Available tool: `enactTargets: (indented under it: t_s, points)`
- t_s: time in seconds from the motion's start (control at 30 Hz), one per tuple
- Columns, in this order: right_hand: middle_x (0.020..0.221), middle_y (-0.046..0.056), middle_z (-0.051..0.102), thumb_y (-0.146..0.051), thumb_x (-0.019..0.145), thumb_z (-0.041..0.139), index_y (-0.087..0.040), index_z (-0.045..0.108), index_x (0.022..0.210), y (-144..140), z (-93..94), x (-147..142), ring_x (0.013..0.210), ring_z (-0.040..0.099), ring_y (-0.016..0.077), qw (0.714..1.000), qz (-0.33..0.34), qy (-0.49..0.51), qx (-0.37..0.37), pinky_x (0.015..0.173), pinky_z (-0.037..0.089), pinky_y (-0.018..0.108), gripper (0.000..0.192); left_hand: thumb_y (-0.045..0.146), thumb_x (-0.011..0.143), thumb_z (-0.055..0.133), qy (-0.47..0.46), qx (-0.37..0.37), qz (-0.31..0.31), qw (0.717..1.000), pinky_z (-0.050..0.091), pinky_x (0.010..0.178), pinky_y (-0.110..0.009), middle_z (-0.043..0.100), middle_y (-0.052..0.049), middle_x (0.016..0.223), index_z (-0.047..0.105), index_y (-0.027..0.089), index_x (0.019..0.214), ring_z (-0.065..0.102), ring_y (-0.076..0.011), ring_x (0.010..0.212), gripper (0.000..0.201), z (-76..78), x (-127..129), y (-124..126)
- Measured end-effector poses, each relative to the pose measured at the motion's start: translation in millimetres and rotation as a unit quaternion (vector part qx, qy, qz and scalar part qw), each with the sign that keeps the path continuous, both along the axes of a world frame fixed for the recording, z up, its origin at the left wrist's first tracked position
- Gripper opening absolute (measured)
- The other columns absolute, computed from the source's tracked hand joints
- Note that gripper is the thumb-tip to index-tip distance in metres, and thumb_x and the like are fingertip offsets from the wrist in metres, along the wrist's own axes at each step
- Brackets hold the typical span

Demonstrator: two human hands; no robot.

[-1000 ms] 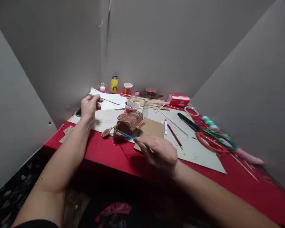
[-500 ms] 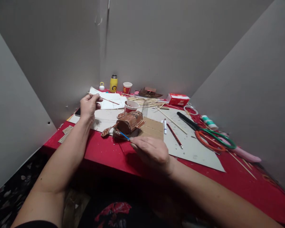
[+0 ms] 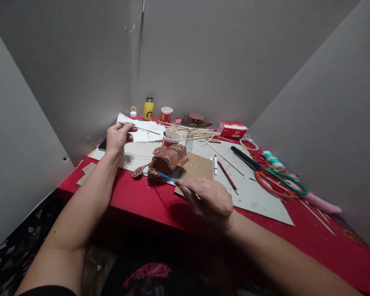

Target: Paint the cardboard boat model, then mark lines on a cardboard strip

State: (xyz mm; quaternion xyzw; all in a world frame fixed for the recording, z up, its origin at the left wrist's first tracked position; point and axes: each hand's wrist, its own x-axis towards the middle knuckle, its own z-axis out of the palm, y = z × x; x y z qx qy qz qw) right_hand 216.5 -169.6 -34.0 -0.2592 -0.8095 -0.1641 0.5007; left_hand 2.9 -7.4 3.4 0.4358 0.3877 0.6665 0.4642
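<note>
My left hand (image 3: 119, 137) pinches a thin wooden stick (image 3: 146, 130), its far part reddish-brown, above a white sheet of paper (image 3: 143, 125). In my right hand (image 3: 208, 199) is a slim paintbrush with a blue handle (image 3: 167, 177). The brush's tip meets the lower front of a brown-painted cardboard model (image 3: 170, 158), a barrel-like body with flaps at its sides. A flat, streaked paddle-shaped piece (image 3: 138, 170) sticks out at the model's left. Just behind it stands a paper cup (image 3: 172, 138) with brown smears inside.
Scissors with orange and green handles (image 3: 274, 181), a pencil (image 3: 228, 176) and a white marker (image 3: 215, 165) lie to the right on grey board (image 3: 259, 209). Bamboo sticks (image 3: 197, 132), a yellow bottle (image 3: 148, 110), another cup (image 3: 166, 115) and a red tissue pack (image 3: 232, 130) are farther back.
My right hand has shifted right and slightly down with the paintbrush, which lies flatter against the model's lower edge. The left hand still holds the stick in nearly the same place.
</note>
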Motion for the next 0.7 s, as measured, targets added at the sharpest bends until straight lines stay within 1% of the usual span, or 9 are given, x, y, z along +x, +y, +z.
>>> enactTargets:
  t_s: [0.1,0.17,0.27,0.37,0.47,0.6,0.7]
  points:
    - [0.075,0.001,0.075,-0.004,0.086,0.063,-0.02,0.066,0.1,-2.5,2.4,0.9,0.067,0.072,0.0131,0.999,-0.03,0.028,0.011,0.064,0.059,0.023,0.021,0.018,0.066,0.067,-0.002,0.001,-0.009,1.0,0.04,0.043,-0.019,0.068,-0.002,0.064,0.065,0.013,0.069,0.048,-0.0053,0.041,0.007,1.0,0.0,-1.5]
    - [0.074,0.001,0.075,-0.004,0.085,0.064,-0.02,0.067,0.1,-3.3,2.5,2.0,0.067,0.073,0.0136,0.998,-0.039,0.049,0.012,0.064,0.059,0.023,0.022,0.019,0.064,0.068,-0.006,0.004,-0.017,1.0,0.04,0.044,-0.019,0.069,-0.002,0.065,0.066,0.013,0.07,0.048,-0.0053,0.041,0.009,0.6,-0.2,-1.0]
    - [0.079,0.003,0.077,-0.005,0.085,0.066,-0.019,0.069,0.103,-3.3,0.4,3.9,0.07,0.074,0.0147,0.995,-0.046,0.093,0.006,0.064,0.06,0.024,0.024,0.02,0.06,0.07,-0.007,0.016,-0.033,0.999,0.04,0.043,-0.019,0.07,-0.003,0.065,0.068,0.013,0.072,0.049,-0.0056,0.041,0.013,-1.2,-0.7,1.3]
    - [0.086,0.004,0.079,-0.008,0.086,0.067,-0.022,0.07,0.108,-2.1,-2.2,5.7,0.074,0.075,0.0164,0.988,-0.077,0.134,0.005,0.067,0.062,0.027,0.026,0.022,0.059,0.071,-0.002,0.032,-0.056,0.998,0.039,0.043,-0.019,0.071,-0.004,0.065,0.068,0.014,0.072,0.05,-0.0061,0.042,0.016,-3.3,-0.9,3.9]
    - [0.09,0.003,0.079,-0.01,0.087,0.068,-0.023,0.07,0.111,0.3,-3.0,7.4,0.076,0.076,0.0177,0.983,-0.103,0.153,0.011,0.069,0.063,0.029,0.028,0.024,0.057,0.074,-0.004,0.049,-0.081,0.996,0.039,0.043,-0.019,0.071,-0.003,0.064,0.066,0.016,0.071,0.05,-0.0064,0.043,0.018,-4.5,-1.1,4.6]
    - [0.095,0.003,0.079,-0.01,0.087,0.068,-0.025,0.071,0.114,3.9,-2.1,9.5,0.077,0.076,0.0186,0.981,-0.099,0.169,0.004,0.069,0.063,0.03,0.032,0.024,0.057,0.077,0.004,0.059,-0.104,0.993,0.04,0.044,-0.019,0.071,-0.003,0.066,0.065,0.016,0.069,0.049,-0.0059,0.043,0.019,-3.9,-1.4,2.2]
    - [0.095,0.004,0.079,-0.011,0.087,0.066,-0.026,0.071,0.116,6.0,-1.6,11.8,0.076,0.076,0.0196,0.98,-0.092,0.178,-0.003,0.066,0.063,0.032,0.033,0.024,0.057,0.078,0.014,0.058,-0.108,0.992,0.04,0.045,-0.019,0.072,-0.003,0.071,0.066,0.017,0.07,0.049,-0.0056,0.044,0.019,-3.0,-1.7,0.2]
